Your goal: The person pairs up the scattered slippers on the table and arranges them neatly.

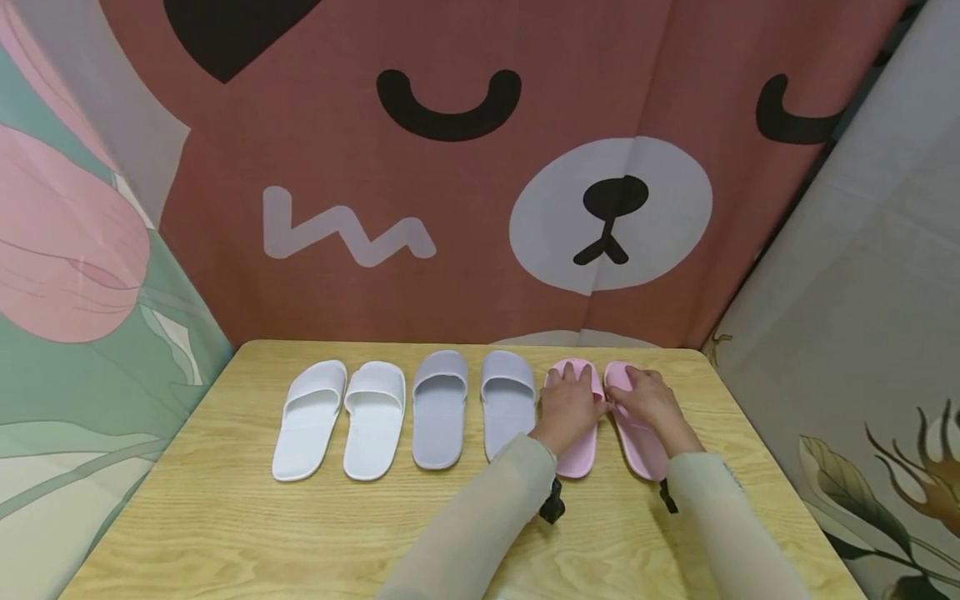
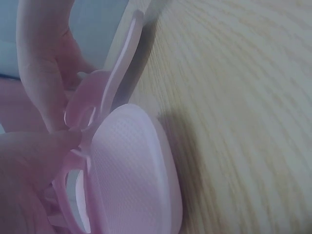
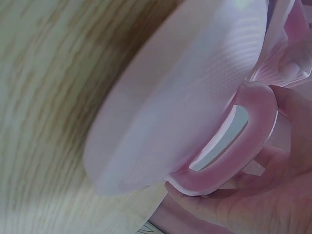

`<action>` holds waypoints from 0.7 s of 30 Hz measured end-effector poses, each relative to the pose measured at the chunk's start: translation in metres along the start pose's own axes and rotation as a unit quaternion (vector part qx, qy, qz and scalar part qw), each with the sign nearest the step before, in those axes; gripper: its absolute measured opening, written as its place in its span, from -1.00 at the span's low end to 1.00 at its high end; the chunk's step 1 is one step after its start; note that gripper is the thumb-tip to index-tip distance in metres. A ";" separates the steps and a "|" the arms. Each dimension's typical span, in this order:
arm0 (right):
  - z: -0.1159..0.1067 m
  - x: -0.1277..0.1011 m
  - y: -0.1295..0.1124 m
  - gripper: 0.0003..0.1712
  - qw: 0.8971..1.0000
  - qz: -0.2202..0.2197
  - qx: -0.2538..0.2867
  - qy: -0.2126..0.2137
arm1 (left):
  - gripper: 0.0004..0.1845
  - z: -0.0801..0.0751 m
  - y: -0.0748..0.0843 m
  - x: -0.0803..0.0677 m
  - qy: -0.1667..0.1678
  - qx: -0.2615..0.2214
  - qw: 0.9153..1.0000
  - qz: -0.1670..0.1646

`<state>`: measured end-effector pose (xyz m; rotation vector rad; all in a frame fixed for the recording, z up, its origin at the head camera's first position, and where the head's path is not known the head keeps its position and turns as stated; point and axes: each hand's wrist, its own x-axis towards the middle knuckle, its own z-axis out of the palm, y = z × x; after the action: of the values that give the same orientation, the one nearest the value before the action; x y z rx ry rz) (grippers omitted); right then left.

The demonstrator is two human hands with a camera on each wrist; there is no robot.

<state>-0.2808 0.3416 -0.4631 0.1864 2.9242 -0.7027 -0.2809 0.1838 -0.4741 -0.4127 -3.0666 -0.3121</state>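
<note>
A pair of pink slippers lies at the right end of a row on the wooden table [image 1: 225, 525]. My left hand [image 1: 570, 400] lies over the strap of the left pink slipper [image 1: 577, 458], fingers spread on top. In the left wrist view a finger [image 2: 39, 73] and thumb pinch that slipper's [image 2: 131, 180] strap. My right hand [image 1: 648, 396] covers the toe of the right pink slipper [image 1: 645, 450]. In the right wrist view its fingers [image 3: 243, 209] and thumb grip the strap of that slipper [image 3: 185, 97]. Both slippers lie on the table, side by side.
Left of the pink pair lie a grey pair [image 1: 439, 408] and a white pair [image 1: 307, 421], all in one row, toes pointing away. A bear-print curtain [image 1: 480, 167] hangs close behind the table's far edge. Cloth panels stand on both sides.
</note>
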 end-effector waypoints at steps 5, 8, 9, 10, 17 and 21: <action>0.000 0.000 0.000 0.00 1.000 -0.002 0.000 0.000 | -0.17 0.002 0.001 0.002 -0.003 0.006 1.000 -0.003; 0.000 0.001 0.000 0.01 1.000 -0.003 0.000 -0.002 | -0.16 0.003 0.002 0.003 -0.008 0.012 1.000 -0.005; 0.000 0.001 0.001 0.01 1.000 -0.003 -0.001 -0.002 | -0.16 0.003 0.002 0.003 -0.008 0.014 1.000 -0.005; 0.000 0.002 0.000 0.00 1.000 -0.004 -0.002 -0.002 | -0.16 0.003 0.002 0.003 -0.008 0.014 1.000 -0.005; 0.002 0.002 -0.001 -0.02 1.000 -0.006 -0.002 -0.003 | -0.14 0.003 0.001 0.002 0.004 0.022 1.000 -0.005; 0.002 0.001 -0.001 -0.03 1.000 0.000 -0.001 -0.008 | -0.14 0.005 0.001 0.003 0.004 0.020 1.000 -0.007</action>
<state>-0.2815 0.3394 -0.4645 0.1800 2.9096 -0.6972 -0.2831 0.1863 -0.4785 -0.3858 -3.0629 -0.2521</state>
